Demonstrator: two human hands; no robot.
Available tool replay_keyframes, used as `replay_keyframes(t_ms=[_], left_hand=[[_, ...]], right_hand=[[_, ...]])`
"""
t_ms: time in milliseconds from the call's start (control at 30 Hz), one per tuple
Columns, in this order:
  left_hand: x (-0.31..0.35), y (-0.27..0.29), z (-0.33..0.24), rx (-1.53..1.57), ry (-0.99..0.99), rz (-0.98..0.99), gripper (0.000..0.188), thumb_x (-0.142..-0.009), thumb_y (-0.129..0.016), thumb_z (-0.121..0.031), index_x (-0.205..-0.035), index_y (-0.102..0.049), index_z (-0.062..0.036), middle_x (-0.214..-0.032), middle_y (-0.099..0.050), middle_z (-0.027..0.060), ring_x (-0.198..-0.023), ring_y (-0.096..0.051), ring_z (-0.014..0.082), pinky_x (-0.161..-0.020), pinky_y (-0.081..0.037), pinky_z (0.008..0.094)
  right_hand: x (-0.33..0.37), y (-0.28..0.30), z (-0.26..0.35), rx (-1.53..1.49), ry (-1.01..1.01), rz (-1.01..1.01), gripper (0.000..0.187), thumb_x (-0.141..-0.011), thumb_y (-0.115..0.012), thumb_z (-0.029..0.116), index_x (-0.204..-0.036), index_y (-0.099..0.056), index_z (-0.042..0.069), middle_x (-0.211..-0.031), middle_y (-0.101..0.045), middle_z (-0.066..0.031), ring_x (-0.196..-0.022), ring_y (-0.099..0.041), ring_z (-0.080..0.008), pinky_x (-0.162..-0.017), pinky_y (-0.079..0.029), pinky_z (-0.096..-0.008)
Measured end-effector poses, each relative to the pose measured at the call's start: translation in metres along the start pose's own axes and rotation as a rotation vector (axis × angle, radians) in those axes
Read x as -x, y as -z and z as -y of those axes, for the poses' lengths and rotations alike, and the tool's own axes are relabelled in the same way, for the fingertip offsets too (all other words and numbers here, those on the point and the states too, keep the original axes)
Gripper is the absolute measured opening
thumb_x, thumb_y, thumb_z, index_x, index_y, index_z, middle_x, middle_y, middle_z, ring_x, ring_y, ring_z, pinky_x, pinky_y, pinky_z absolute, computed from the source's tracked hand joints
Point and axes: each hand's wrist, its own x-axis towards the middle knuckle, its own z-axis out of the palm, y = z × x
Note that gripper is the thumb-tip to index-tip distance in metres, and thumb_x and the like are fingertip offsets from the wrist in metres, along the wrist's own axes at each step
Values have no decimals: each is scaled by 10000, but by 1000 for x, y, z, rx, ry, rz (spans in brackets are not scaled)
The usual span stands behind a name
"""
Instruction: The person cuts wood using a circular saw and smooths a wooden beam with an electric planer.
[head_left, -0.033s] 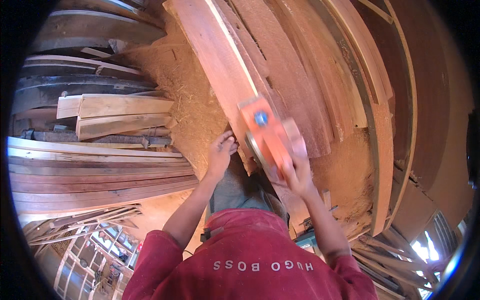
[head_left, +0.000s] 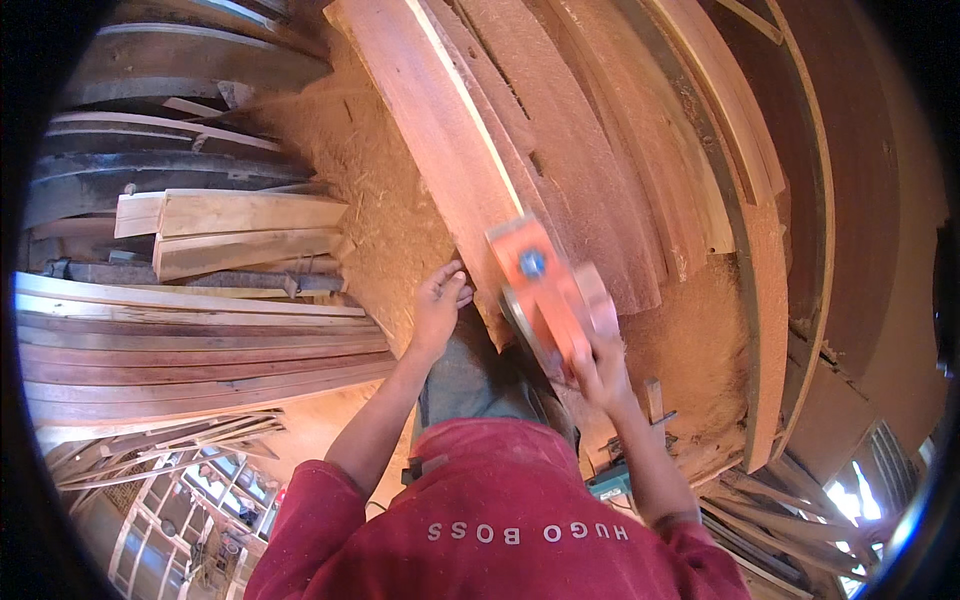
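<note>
An orange electric hand planer with a blue front knob rests on a long reddish-brown board. My right hand is closed round the planer's rear handle. The planer is slightly smeared by motion. Along the board's right edge runs a pale, light strip ahead of the tool. My left hand is at the board's left edge near its close end, fingers loosely bent and apart. Its fingertips seem to touch that edge, though the contact is hard to make out.
Dusty wide planks lie to the right of the board, with a curved timber beyond them. Stacked boards and short pale blocks stand at left. Sawdust covers the ground between. A greenish power tool sits by my right forearm.
My right hand has drawn the planer a little toward me and to the right along the board. My left hand has hardly moved.
</note>
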Motion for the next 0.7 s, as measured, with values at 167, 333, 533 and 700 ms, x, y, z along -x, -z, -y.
replay_keyframes(t_ms=[167,333,533,700], left_hand=[[2,-10,-10,-208,-33,-30,407,-966,-636,-146,-1325,-529,13,-1044,-714,118,-898,-689,175,-798,-559,294],[8,-12,-10,-259,-123,-59,485,-912,-707,-134,-1329,-521,30,-1048,-727,156,-907,-694,176,-753,-549,264],[13,-18,-19,-268,-93,-65,454,-886,-717,-74,-1283,-540,59,-1076,-712,168,-951,-682,175,-781,-535,273],[9,-20,-19,-193,-93,-21,399,-889,-691,-8,-1252,-554,87,-1151,-685,166,-1004,-671,185,-860,-536,288]], right_hand=[[76,-2,-48,-114,-54,-76,504,-943,-562,428,-1072,-655,-50,-693,-624,-96,-622,-625,-201,-608,-488,-348],[29,5,-7,-31,-57,-28,484,-952,-555,405,-1095,-652,-47,-724,-635,-112,-648,-631,-212,-626,-494,-349],[-84,-10,29,20,131,-104,453,-995,-505,343,-1166,-630,-57,-956,-701,-198,-847,-664,-315,-788,-503,-401],[-182,-7,88,120,103,14,487,-1015,-490,363,-1302,-575,-21,-1270,-620,-250,-1214,-584,-351,-1019,-439,-400]])
